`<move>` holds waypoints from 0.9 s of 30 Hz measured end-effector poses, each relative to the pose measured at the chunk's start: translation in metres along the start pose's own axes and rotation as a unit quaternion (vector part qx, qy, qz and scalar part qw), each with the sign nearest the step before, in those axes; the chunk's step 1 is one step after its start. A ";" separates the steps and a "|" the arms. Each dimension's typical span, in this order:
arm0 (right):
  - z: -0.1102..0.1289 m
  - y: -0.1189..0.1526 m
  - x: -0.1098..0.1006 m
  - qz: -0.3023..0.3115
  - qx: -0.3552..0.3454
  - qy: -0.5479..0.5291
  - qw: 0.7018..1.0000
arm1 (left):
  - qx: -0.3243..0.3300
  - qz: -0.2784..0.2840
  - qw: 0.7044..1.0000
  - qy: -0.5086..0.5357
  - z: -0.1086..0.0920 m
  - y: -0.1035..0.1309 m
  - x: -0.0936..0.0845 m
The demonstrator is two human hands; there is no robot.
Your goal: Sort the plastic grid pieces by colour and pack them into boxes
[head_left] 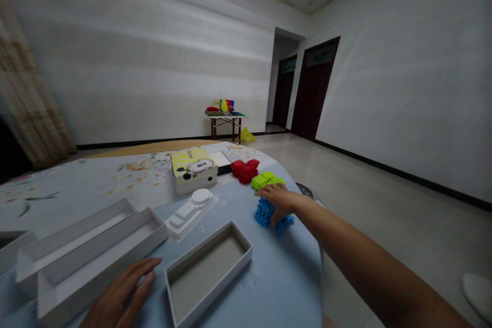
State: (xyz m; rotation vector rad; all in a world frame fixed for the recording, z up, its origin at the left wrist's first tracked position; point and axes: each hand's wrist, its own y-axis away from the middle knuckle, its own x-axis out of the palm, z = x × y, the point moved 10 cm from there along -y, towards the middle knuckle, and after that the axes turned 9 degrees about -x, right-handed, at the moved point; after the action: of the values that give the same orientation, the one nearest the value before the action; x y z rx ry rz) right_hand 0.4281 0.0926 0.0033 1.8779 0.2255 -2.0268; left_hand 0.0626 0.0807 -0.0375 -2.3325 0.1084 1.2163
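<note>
My right hand (280, 200) reaches over the table's right side, thumb and fingers around a knobbly blue bundle (264, 212), whose exact kind I cannot make out. Its fingertips come up to a bumpy lime-green bundle (267, 180); a similar red one (245, 170) lies just behind. Near the front edge my left hand (125, 292) rests with fingers stretched out and nothing held. It lies between a long white box (103, 261) and a shallow open white box (209, 271) with a grey inside.
A white plastic tray insert (192, 212) lies mid-table, in front of a yellow-and-white cartoon box (194, 170). Another long white box (77, 233) stands at the left. Behind are a small side table (226, 116) with colourful items and a yellow bag (247, 135) on the floor.
</note>
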 end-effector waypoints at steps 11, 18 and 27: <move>0.001 -0.012 0.010 0.036 -0.004 0.004 0.999 | -0.004 0.008 1.000 -0.005 -0.010 -0.002 -0.005; 0.006 -0.011 0.012 0.049 -0.015 0.007 0.999 | -0.019 0.033 0.999 -0.001 -0.018 -0.002 -0.006; 0.018 -0.009 -0.014 -0.007 -0.021 0.040 0.999 | -0.010 0.032 0.999 0.007 -0.022 -0.002 -0.007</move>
State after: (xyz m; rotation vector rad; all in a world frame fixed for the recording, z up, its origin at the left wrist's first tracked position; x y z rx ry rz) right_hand 0.4088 0.0970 0.0181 1.9381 0.3016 -1.9430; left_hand 0.0756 0.0713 -0.0211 -2.3713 0.1765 1.2379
